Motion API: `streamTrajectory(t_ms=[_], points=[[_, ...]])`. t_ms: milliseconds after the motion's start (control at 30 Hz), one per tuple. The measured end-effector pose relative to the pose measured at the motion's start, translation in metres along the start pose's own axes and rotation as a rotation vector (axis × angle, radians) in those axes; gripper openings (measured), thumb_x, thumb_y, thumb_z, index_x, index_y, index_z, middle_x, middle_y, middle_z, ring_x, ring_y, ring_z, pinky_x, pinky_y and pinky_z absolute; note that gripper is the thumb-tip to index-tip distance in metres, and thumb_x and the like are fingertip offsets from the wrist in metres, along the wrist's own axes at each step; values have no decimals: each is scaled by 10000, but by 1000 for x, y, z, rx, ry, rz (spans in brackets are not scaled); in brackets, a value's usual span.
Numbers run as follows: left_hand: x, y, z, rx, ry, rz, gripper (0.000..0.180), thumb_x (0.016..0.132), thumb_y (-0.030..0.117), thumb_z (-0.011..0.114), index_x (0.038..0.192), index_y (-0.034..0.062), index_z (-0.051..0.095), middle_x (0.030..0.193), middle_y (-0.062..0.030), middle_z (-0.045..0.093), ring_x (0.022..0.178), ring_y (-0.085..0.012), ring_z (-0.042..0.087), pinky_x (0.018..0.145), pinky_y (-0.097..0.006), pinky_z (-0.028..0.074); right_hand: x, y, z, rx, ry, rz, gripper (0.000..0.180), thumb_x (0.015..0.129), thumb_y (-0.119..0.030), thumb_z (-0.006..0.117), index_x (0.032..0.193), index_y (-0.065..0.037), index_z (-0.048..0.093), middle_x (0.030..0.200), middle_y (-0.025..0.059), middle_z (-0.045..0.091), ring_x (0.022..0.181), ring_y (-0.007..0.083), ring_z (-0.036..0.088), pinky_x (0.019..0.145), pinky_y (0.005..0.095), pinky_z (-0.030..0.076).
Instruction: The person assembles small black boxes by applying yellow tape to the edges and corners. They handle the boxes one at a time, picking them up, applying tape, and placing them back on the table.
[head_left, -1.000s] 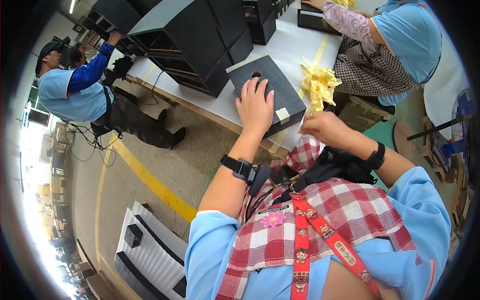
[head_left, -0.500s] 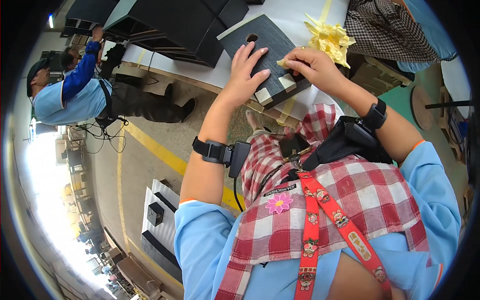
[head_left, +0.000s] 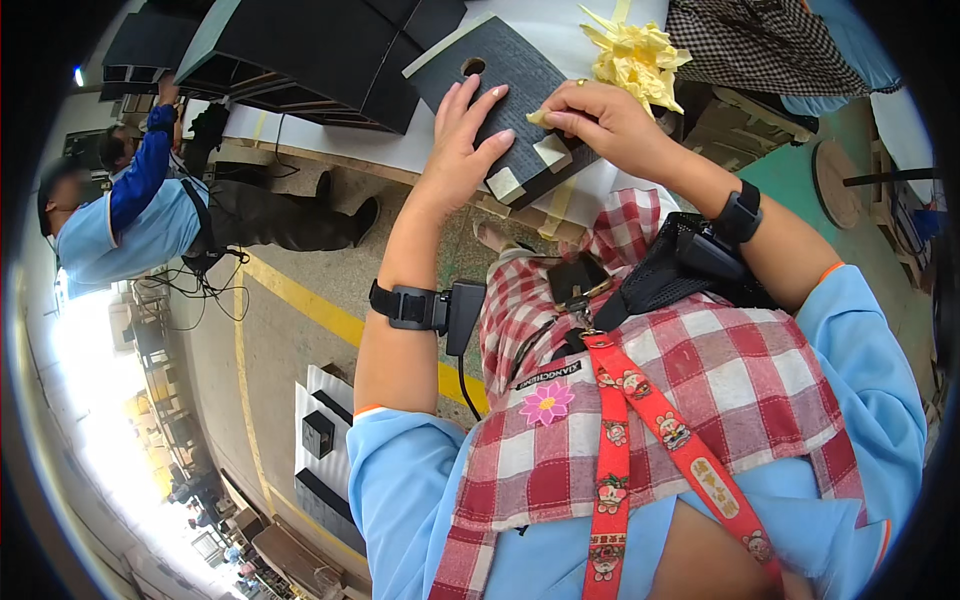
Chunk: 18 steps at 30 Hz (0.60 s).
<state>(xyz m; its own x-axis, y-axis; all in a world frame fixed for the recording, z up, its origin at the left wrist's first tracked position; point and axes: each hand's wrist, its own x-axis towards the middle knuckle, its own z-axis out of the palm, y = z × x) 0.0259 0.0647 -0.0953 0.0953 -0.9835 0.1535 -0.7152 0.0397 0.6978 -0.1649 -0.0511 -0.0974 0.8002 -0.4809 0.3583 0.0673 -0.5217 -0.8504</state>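
A dark grey wooden panel (head_left: pixel 530 75) with a round hole (head_left: pixel 473 67) lies on the table in front of me. At its near edge are two pale, squarish patches (head_left: pixel 505 185); I cannot tell whether they are bare wood or stuck on. My left hand (head_left: pixel 462 148) rests on the panel just below the hole, fingers spread and holding nothing. Thumb and forefinger of my right hand (head_left: pixel 600 118) pinch a small pale-yellow piece (head_left: pixel 539 118) over the panel's right part. Past that hand lies a crumpled yellow bundle (head_left: pixel 640 65), like peeled tape or paper.
Large black box-like cabinets (head_left: pixel 300 50) stand on the white-covered table (head_left: pixel 385 150) to the left. A person in a blue shirt (head_left: pixel 140 225) works farther left. On the floor lie black parts on a white sheet (head_left: pixel 320 435). Checked cloth (head_left: pixel 765 45) shows at upper right.
The whole view has shifted slightly, so panel and hands appear a little farther left and up. Both hands keep nearly the same pose on the panel.
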Motion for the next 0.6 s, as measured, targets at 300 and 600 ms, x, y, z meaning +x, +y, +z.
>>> streamTrajectory(t_ms=[300, 600], points=[[0, 0, -1, 0, -2, -5, 509, 811, 237, 618, 1295, 164, 478, 1460, -153, 244, 1371, -332, 124, 1098, -424, 158, 0, 3, 2, 77, 37, 7, 147, 863, -137, 578, 937, -34, 651, 817, 79, 612, 717, 174, 567, 662, 270, 445], [-1, -6, -6, -102, -49, 7, 492, 817, 304, 603, 1285, 190, 501, 1472, -147, 233, 1389, -302, 93, 1104, -422, 124, -2, 3, 1, 63, 3, 21, 153, 877, -122, 563, 953, -12, 638, 818, 50, 602, 688, 126, 550, 648, 248, 454]])
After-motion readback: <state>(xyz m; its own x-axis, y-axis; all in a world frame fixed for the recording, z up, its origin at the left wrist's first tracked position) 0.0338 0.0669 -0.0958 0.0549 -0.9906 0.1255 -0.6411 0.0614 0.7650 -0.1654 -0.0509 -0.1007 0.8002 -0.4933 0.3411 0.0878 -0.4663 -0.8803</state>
